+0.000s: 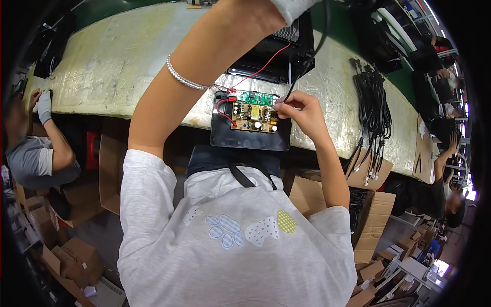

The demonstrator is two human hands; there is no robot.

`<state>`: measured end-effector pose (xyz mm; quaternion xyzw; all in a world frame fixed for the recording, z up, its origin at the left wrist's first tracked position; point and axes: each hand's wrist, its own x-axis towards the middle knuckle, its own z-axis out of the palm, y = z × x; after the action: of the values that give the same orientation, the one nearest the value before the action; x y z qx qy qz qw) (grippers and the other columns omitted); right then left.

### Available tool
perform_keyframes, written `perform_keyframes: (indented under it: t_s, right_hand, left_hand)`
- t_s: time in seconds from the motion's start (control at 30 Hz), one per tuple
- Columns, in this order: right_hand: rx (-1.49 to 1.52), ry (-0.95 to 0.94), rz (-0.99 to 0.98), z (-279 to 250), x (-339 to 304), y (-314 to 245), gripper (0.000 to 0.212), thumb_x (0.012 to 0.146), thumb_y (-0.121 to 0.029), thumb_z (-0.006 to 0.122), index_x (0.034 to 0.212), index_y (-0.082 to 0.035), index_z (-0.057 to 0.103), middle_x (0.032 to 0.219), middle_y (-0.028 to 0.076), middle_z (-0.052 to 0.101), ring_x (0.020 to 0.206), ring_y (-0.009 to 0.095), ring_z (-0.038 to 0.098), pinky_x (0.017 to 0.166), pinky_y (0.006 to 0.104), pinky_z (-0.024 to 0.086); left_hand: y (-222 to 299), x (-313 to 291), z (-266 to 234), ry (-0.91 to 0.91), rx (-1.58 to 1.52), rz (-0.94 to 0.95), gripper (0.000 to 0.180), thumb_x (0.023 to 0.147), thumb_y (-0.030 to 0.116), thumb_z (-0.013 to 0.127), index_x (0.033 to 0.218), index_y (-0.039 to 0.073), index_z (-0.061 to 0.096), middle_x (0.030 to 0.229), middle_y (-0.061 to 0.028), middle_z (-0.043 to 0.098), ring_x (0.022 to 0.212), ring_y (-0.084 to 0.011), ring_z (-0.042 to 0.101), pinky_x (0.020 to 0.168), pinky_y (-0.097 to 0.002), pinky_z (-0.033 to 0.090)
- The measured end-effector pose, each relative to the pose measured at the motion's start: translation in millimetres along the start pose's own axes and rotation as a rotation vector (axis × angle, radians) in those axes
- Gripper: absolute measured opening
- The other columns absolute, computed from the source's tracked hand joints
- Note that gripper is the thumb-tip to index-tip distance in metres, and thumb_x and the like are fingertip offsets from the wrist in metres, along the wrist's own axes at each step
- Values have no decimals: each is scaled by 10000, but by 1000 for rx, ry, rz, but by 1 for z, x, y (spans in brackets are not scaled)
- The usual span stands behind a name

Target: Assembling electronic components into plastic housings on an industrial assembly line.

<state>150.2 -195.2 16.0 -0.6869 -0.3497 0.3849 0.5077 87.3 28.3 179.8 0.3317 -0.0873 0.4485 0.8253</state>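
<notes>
A circuit board [254, 112] with green and tan parts lies on a flat black panel [250, 140] at the bench's front edge. Beside the board's right edge, my right hand [305, 113] is closed, thumb and fingers pinching the lower end of a black cable [321, 43] that runs up out of view. My left arm reaches across to the top of the picture. Only the pale gloved wrist part of my left hand [295, 6] shows; its fingers are cut off. Red wires [266, 65] link the board with a black case [302, 48] behind it.
A bundle of black cables [373, 97] hangs over the bench [123, 77] front on the right. Cardboard boxes [110, 176] stand below. One co-worker [41, 153] sits at far left with a gloved hand on the bench; others are at far right.
</notes>
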Motion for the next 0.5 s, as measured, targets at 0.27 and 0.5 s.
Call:
perform_keyframes:
  t_s: [0.27,0.5]
  right_hand:
    - [-209,56,-165,9,-7,5,94,861,-24,674,909,54,696,856,68,656,692,113,657,546,206,516]
    - [-261,176,-144,16,-7,12,104,841,-76,712,822,22,682,755,37,631,556,60,564,420,202,416]
  left_hand:
    - [-6,-3,2,-116,-166,-195,156,987,155,547,1095,47,577,955,-71,645,836,-188,658,780,-363,579]
    - [-15,-9,-2,-201,-273,-306,152,987,153,544,1095,52,581,969,-73,650,852,-191,662,807,-376,585]
